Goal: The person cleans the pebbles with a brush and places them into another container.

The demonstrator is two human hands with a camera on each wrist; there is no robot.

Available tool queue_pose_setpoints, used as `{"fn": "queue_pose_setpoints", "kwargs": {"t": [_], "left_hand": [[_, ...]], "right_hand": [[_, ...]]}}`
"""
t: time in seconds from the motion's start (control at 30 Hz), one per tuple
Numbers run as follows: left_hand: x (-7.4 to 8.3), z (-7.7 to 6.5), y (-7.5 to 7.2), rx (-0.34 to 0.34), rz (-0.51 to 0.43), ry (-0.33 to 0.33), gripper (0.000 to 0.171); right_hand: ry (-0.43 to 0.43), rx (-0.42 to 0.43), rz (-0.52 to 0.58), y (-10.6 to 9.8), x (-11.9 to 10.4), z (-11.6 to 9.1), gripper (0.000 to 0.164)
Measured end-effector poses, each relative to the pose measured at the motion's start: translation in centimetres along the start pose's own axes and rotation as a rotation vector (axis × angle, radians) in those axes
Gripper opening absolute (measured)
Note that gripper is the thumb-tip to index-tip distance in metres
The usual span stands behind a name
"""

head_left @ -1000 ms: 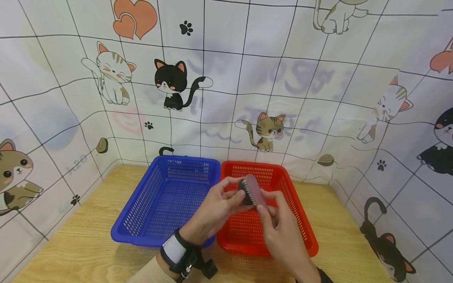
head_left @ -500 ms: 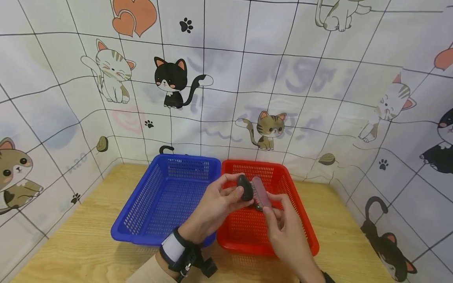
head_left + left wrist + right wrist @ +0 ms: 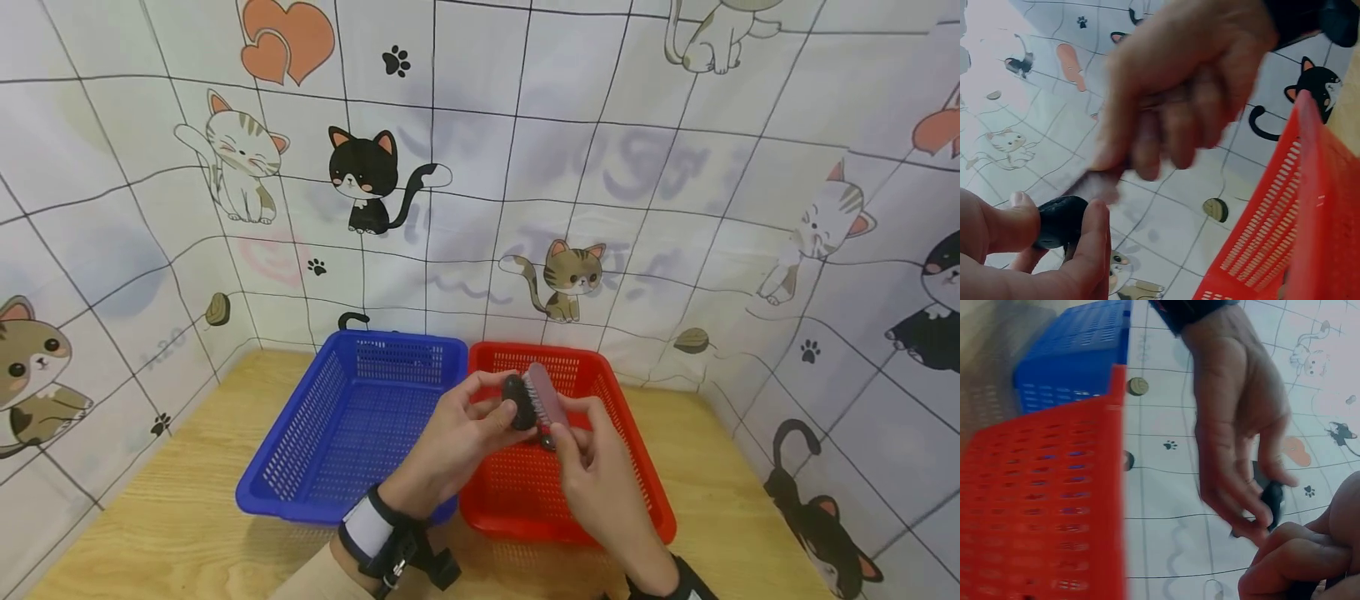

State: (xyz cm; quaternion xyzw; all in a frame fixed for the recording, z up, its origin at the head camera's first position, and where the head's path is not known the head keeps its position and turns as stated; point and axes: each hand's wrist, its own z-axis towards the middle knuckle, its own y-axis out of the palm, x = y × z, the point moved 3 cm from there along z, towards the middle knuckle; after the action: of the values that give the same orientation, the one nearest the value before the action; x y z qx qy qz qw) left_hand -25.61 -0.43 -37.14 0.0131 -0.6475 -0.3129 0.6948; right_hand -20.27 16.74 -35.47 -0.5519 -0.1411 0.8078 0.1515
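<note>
My left hand pinches a smooth dark stone between thumb and fingers, above the red basket. In the left wrist view the stone looks black and rounded. My right hand grips a small mauve brush with pale bristles. The bristles face the stone's right side and appear to touch it. Another dark, shiny piece shows below the brush, in or over the red basket; its kind is unclear. In the right wrist view the brush is mostly hidden by the fingers.
A blue plastic basket stands directly left of the red one on the wooden table. A white cloth backdrop with cat drawings rises behind and at both sides. Each wrist wears a dark strap.
The brush was against the stone, drew away slightly to the right and down, and is back close against it now. The left hand stays nearly in place, and the stone has turned slightly.
</note>
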Motion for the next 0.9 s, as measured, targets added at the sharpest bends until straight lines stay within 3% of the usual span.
{"fn": "queue_pose_setpoints", "kwargs": {"t": [0.2, 0.33, 0.6, 0.9], "left_hand": [[0.3, 0.1, 0.2, 0.023, -0.028, 0.001, 0.045], [-0.1, 0.2, 0.3, 0.045, -0.01, 0.018, 0.042], [-1.0, 0.3, 0.5, 0.01, -0.006, -0.037, 0.039], [-0.9, 0.6, 0.1, 0.105, -0.062, -0.036, 0.045]], "right_hand": [[0.042, -0.011, 0.025, -0.2, 2.3, -1.2, 0.036], [0.018, -0.018, 0.044, 0.3, 1.6, -1.6, 0.035], [-0.027, 0.016, 0.023, 0.5, -0.4, -0.3, 0.035], [0.075, -0.01, 0.044, -0.1, 2.7, -0.8, 0.033]]}}
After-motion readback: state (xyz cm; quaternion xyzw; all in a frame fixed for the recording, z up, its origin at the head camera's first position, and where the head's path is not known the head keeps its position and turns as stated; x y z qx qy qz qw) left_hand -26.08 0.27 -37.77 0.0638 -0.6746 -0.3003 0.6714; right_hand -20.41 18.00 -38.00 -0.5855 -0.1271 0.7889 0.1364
